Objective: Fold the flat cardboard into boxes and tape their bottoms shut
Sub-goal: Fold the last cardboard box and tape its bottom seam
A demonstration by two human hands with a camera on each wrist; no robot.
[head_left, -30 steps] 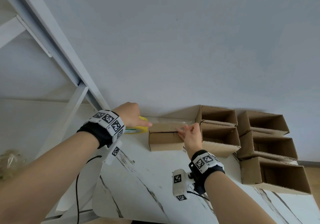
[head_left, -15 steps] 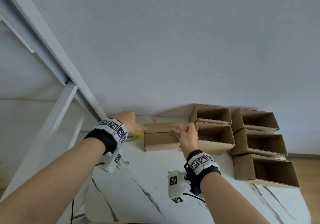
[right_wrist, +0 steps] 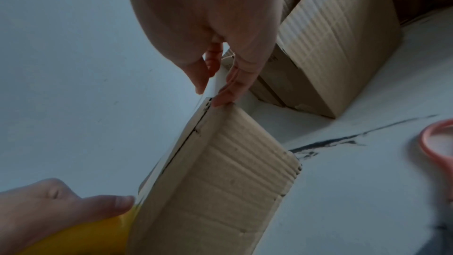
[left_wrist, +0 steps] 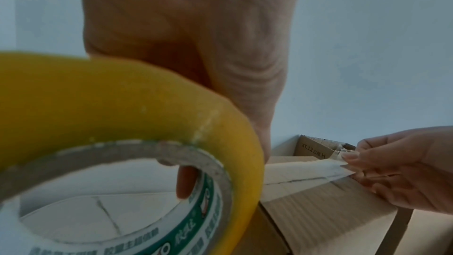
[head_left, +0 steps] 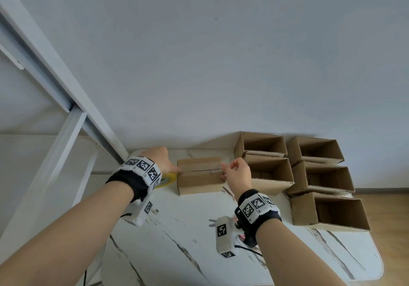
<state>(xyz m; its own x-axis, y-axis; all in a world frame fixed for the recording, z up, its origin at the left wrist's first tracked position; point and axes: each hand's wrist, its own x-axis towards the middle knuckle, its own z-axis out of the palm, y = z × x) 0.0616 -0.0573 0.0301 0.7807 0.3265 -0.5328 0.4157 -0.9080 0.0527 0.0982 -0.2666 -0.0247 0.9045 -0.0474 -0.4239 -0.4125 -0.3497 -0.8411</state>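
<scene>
The left hand [head_left: 160, 159] grips a yellow roll of packing tape [left_wrist: 127, 115]. The right hand [head_left: 236, 173] pinches the clear tape's free end [left_wrist: 343, 169] over a small brown cardboard box [head_left: 199, 180]. Light, stiff box; thin tape likely clings, so hold its edge.

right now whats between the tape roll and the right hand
The upturned box, with a strip of tape stretched over its seam from the tape roll to the right hand, clearest in the head view.

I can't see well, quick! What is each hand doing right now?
Left hand: grips the yellow tape roll beside the box.
Right hand: pinches the tape end at the box's other end.
</scene>
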